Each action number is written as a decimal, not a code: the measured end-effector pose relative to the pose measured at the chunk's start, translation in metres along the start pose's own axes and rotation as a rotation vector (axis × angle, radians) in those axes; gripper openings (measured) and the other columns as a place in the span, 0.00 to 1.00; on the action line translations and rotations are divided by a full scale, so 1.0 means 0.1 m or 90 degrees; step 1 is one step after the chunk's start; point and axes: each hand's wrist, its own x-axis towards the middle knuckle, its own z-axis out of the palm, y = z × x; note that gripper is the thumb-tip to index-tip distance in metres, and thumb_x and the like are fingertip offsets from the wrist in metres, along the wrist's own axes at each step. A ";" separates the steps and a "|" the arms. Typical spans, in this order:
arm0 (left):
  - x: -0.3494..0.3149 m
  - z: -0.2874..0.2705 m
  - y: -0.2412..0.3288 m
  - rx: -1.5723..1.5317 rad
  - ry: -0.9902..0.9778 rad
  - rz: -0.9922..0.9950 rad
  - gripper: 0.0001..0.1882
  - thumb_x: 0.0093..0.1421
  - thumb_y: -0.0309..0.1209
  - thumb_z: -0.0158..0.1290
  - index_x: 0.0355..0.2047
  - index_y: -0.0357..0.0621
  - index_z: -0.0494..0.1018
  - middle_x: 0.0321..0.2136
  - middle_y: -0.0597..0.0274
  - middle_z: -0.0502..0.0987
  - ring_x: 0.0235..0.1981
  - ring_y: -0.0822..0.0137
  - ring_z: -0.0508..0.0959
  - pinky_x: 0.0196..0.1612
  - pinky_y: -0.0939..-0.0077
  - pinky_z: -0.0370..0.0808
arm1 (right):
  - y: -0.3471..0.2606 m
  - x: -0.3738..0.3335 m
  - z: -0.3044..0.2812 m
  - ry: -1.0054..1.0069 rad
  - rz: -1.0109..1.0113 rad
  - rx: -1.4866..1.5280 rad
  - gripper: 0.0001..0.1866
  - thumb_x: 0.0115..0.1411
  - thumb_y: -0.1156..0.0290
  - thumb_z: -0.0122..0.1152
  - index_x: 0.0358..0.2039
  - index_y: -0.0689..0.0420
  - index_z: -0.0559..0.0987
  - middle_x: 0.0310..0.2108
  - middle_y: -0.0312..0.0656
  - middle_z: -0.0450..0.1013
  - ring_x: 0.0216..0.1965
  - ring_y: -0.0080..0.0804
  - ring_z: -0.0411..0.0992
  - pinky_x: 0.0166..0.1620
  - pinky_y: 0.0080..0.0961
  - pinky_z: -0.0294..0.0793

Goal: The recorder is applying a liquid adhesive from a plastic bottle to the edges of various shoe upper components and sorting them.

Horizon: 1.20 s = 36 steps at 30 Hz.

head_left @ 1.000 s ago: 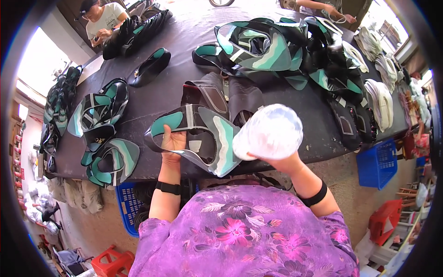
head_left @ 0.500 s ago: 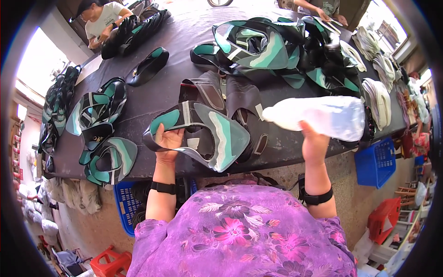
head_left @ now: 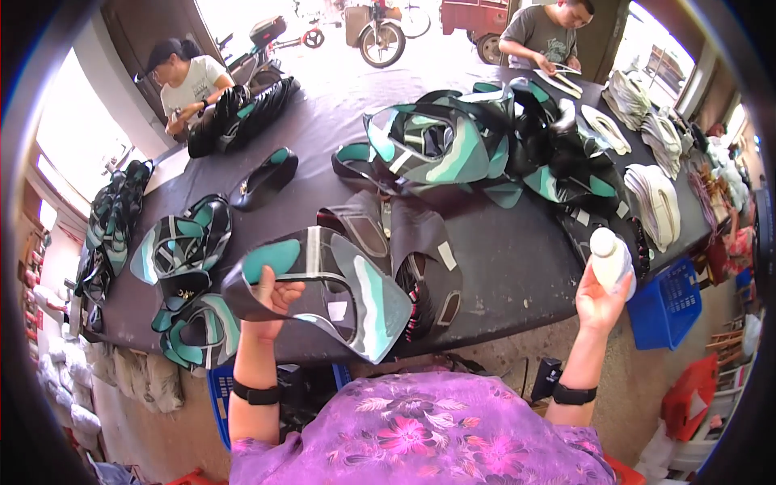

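The body of a white plastic bottle with a rounded top (head_left: 616,260) is only partly visible at the right of the frame, being seen top-first and covered in part by fingers. In the heaped black and teal shoe parts (head_left: 444,166) at upper centre, the pieces overlap so closely that no sure count can be made, and the same is true of the smaller black and teal pile (head_left: 182,246) at left. A blue perforated plastic crate (head_left: 220,396) at lower left is half concealed by the table edge and a forearm; a second blue perforated plastic crate (head_left: 669,307) at lower right is better seen — two in all. Two co-workers are counted, one at upper left (head_left: 192,85) and one at upper right (head_left: 540,39). One black shoe (head_left: 265,179) lies apart on the dark-covered table (head_left: 517,267), and one black wristband is worn on each forearm. At centre left, a pointed dark grey shoe upper with teal lining and a white strip (head_left: 373,295) is grasped by the left hand (head_left: 273,301) — the thumb is raised against the lining, while other fingers are extended into the opening. The bottle is clasped in the right hand (head_left: 602,303), held well apart at right with the forearm upright and the palm turned upward.
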 end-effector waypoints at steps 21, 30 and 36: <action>2.08 0.34 0.58 0.064 -0.067 0.160 0.16 0.48 0.31 0.47 0.39 0.43 0.64 0.35 0.64 0.70 0.36 0.70 0.70 0.41 0.76 0.65 | -0.70 -0.41 -0.47 0.185 -0.122 0.022 0.24 0.45 0.64 0.54 0.41 0.62 0.63 0.40 0.45 0.64 0.42 0.38 0.62 0.43 0.33 0.64; 2.65 0.26 0.04 -0.049 0.080 0.440 0.11 0.54 0.32 0.38 0.33 0.41 0.66 0.31 0.66 0.68 0.33 0.74 0.66 0.39 0.82 0.62 | -0.63 -0.43 -0.64 0.181 -0.091 0.025 0.26 0.44 0.65 0.55 0.42 0.63 0.62 0.42 0.46 0.62 0.44 0.38 0.60 0.45 0.33 0.62; 1.97 0.02 -0.83 0.875 0.056 0.065 0.29 0.39 0.19 0.38 0.46 0.45 0.55 0.37 0.44 0.64 0.41 0.51 0.64 0.45 0.69 0.60 | -0.56 -0.43 -0.67 0.228 -0.080 0.001 0.27 0.44 0.65 0.55 0.43 0.63 0.61 0.44 0.45 0.60 0.46 0.38 0.59 0.48 0.32 0.59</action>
